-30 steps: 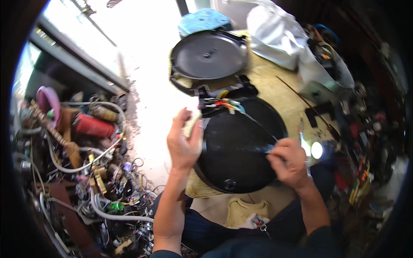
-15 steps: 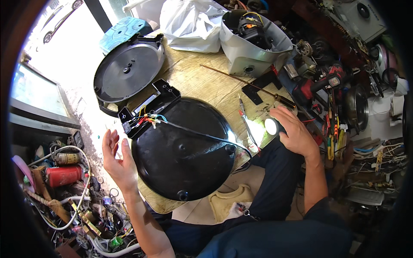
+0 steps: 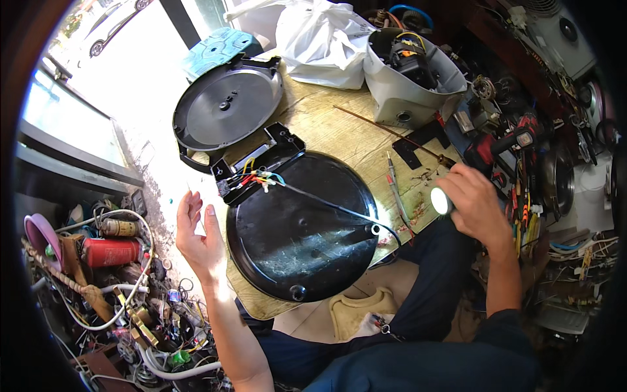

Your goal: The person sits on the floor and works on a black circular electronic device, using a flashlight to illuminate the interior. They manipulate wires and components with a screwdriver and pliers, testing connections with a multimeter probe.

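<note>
A round black appliance (image 3: 297,251) lies hinged open on the worktable, its lid (image 3: 222,108) spread out beyond the hinge housing. Coloured wires (image 3: 256,178) with light connectors stick out of that housing, and a black cord (image 3: 326,205) runs from them across the round base. My left hand (image 3: 201,235) hovers beside the base's left edge, fingers apart, holding nothing. In my right hand (image 3: 480,202) is a lit flashlight (image 3: 441,201), its beam falling on the base. Close to that hand lie a long screwdriver (image 3: 444,161) and a thin pen-like probe (image 3: 396,189).
A white plastic bag (image 3: 323,42) and a grey housing with a motor (image 3: 411,81) stand at the table's back. A red cordless drill (image 3: 499,144) and hand tools crowd the right side. Scrap parts and a red cylinder (image 3: 111,252) fill the lower left.
The flashlight has turned in my right hand, so its beam moved from the tabletop onto the round base. The whole view has shifted slightly; my left hand stays open beside the base.
</note>
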`<state>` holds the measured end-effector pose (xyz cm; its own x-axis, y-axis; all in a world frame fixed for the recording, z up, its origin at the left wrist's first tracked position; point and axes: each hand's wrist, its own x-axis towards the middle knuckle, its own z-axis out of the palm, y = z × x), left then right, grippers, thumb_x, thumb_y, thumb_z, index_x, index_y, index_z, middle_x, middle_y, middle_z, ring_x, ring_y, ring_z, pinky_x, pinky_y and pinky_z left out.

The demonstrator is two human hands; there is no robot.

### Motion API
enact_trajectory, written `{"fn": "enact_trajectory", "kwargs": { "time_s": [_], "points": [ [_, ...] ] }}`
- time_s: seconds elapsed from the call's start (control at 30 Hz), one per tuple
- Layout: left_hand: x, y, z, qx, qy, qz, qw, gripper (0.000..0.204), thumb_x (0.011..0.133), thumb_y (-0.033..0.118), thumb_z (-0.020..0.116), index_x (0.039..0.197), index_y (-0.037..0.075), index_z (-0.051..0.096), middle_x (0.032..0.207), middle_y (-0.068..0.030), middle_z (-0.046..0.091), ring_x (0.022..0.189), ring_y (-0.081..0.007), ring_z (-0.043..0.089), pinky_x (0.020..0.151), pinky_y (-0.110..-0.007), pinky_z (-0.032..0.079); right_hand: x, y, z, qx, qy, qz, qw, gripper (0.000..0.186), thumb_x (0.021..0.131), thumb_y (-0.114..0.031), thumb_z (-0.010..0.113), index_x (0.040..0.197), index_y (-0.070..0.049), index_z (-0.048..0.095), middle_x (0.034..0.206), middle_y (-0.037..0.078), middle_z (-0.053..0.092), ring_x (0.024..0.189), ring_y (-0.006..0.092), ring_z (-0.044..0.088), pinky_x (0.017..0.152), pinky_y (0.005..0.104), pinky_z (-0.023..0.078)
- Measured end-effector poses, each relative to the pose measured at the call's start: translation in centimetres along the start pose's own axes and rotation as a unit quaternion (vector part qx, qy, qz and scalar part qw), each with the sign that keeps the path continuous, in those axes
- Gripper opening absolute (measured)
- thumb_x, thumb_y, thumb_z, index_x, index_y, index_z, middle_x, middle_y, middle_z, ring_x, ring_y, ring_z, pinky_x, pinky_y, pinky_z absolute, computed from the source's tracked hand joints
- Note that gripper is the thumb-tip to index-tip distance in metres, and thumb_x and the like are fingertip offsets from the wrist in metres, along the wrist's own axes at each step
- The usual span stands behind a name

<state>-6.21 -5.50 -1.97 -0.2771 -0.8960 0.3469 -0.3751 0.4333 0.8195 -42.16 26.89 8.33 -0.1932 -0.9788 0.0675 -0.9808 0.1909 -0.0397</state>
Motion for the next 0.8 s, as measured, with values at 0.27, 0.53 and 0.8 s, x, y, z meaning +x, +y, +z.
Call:
{"fn": "enact_trajectory", "kwargs": {
  "time_s": [0.27, 0.53, 0.8],
  "points": [
    [0.4, -0.9, -0.9, -0.012, 0.029, -0.010, 0.999, 0.045, 0.103, 0.001, 0.066, 0.146, -0.006, 0.057, 0.133, -0.0202, 0.071, 0.120, -0.0264, 0.070, 0.104, -0.037, 0.055, 17.2, -7.9, -8.6, -0.186, 0.287, -0.304, 0.889, 0.027, 0.080, -0.008, 0.071, 0.107, -0.004, 0.072, 0.109, 0.008, 0.069, 0.119, 0.0307, 0.067, 0.108, 0.0483, 0.053],
    [1.2, -0.1, -0.9, -0.030, 0.034, -0.028, 0.999, 0.044, 0.100, 0.004, 0.071, 0.141, -0.006, 0.061, 0.129, -0.0223, 0.073, 0.117, -0.0302, 0.073, 0.103, -0.041, 0.056, 29.7, -4.0, 7.1, -0.100, 0.133, -0.365, 0.916, 0.025, 0.089, -0.005, 0.066, 0.113, -0.012, 0.067, 0.115, 0.002, 0.070, 0.129, 0.0216, 0.061, 0.112, 0.0397, 0.045],
    [0.7, 0.3, -0.4, 0.031, -0.029, -0.051, 0.998, 0.045, 0.100, 0.008, 0.072, 0.143, -0.003, 0.061, 0.132, -0.0190, 0.073, 0.121, -0.0283, 0.071, 0.105, -0.041, 0.054, 31.0, -2.8, 13.6, -0.031, 0.091, -0.366, 0.926, 0.023, 0.090, -0.008, 0.063, 0.112, -0.013, 0.065, 0.118, 0.002, 0.071, 0.133, 0.0237, 0.060, 0.114, 0.0394, 0.043]
  ]
}}
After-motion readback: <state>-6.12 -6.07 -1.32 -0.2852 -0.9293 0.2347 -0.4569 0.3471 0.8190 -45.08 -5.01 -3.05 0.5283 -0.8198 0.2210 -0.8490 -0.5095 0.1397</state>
